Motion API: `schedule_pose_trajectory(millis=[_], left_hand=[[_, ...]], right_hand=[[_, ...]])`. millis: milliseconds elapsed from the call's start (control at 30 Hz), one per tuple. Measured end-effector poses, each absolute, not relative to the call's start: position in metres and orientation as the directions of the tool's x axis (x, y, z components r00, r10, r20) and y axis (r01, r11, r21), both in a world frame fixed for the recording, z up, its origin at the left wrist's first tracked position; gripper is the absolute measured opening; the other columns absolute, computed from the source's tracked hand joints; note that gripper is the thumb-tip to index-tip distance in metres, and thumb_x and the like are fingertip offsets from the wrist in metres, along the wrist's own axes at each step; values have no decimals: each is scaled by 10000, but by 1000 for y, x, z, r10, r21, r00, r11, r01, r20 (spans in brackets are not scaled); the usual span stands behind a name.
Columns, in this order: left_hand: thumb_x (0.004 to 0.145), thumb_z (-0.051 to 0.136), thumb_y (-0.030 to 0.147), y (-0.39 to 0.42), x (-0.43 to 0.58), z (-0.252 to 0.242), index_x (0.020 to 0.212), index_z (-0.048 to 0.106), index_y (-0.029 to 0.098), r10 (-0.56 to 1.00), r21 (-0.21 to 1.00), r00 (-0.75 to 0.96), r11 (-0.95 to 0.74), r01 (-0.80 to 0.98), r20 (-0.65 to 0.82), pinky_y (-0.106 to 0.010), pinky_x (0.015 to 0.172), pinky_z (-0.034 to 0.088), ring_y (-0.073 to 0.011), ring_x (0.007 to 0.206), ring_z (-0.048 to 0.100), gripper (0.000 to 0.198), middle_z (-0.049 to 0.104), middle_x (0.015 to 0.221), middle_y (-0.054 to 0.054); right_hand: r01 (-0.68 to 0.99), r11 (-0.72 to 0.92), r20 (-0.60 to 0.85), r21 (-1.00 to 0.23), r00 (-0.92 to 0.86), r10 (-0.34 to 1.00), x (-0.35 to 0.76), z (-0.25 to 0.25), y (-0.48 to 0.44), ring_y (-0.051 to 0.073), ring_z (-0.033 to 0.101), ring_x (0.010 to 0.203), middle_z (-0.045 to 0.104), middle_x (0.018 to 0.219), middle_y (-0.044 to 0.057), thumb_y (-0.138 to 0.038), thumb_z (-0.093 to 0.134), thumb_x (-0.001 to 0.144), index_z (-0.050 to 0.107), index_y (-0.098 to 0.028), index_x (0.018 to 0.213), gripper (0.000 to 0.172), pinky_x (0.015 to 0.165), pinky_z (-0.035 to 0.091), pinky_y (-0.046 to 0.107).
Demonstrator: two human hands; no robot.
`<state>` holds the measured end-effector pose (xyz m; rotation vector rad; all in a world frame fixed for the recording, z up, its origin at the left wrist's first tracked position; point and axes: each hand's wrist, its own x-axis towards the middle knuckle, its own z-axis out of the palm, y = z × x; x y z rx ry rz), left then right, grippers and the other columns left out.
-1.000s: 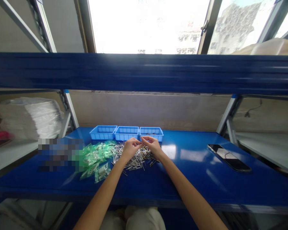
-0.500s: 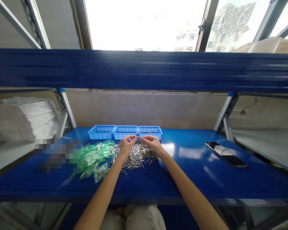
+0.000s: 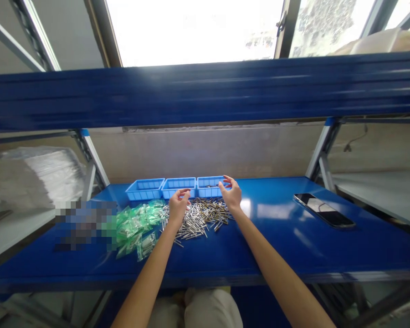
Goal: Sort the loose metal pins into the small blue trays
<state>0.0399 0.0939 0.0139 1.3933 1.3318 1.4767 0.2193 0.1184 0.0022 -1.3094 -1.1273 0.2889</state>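
A heap of slim metal rods point(image 3: 196, 221), silver with some brass-toned ones, lies on the blue tabletop. My left hand point(image 3: 178, 207) is over the heap's left side, thumb and fingers drawn together; whatever they hold, if anything, is too small to make out. My right hand point(image 3: 231, 193) is at the right end of the right blue bin point(image 3: 212, 192), fingers spread and nothing visible in them. A few dark, thin pieces point(image 3: 211, 186) lie inside that bin. Left of the heap are green-tinted plastic bags point(image 3: 140, 223) with metal pieces inside.
Beside the right bin stand a middle blue bin point(image 3: 172, 193) and a left blue bin point(image 3: 145, 190). A phone point(image 3: 324, 210) lies on the right of the table point(image 3: 259, 255). A blue shelf beam point(image 3: 205, 93) crosses above. Wrapped stacks point(image 3: 41, 175) stand at far left.
My hands were together over the heap, fingertips meeting. Now they are apart: my right hand has moved up and right to the right bin and opened, while my left stays near the heap.
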Motion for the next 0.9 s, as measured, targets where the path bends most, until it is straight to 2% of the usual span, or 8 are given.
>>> schedule_pose_trajectory(millis=[67, 133, 267, 467, 900], left_hand=[[707, 502, 317, 95, 39, 13, 911, 599, 117, 948, 960, -186, -230, 162, 259, -153, 355, 361, -73, 484, 497, 302, 591, 772, -62], [702, 498, 319, 95, 38, 13, 902, 605, 120, 942, 953, -198, -235, 189, 271, -156, 358, 365, -79, 492, 502, 301, 593, 770, -63], [699, 486, 331, 95, 37, 12, 884, 612, 132, 930, 945, -226, -239, 223, 289, -159, 359, 368, -99, 528, 519, 300, 589, 771, -64], [692, 482, 333, 96, 37, 13, 881, 613, 132, 932, 949, -233, -230, 216, 279, -151, 360, 354, -99, 540, 521, 305, 590, 779, -66], [678, 477, 344, 96, 37, 14, 862, 618, 140, 943, 952, -207, -218, 213, 262, -174, 364, 364, -102, 525, 513, 309, 595, 768, -61]], right_hand=[[541, 217, 533, -813, 540, 651, 224, -5, 120, 232, 518, 910, 593, 1025, 108, -339, 528, 707, 569, -170, 1093, 423, 824, 384, 375], [582, 164, 529, -796, 538, 656, 227, -13, 124, 244, 491, 971, 570, 1071, 127, -324, 501, 722, 576, -156, 1090, 411, 856, 357, 374], [561, 158, 486, -813, 502, 715, 230, -25, 131, 237, 505, 978, 579, 1067, 132, -309, 457, 752, 604, -141, 1060, 381, 859, 360, 348], [556, 205, 513, -806, 482, 711, 231, -28, 132, 227, 517, 965, 606, 1021, 122, -313, 462, 756, 645, -147, 981, 335, 848, 370, 340], [557, 177, 489, -812, 482, 727, 230, -24, 128, 216, 531, 910, 608, 978, 91, -311, 467, 753, 657, -186, 875, 258, 800, 386, 319]])
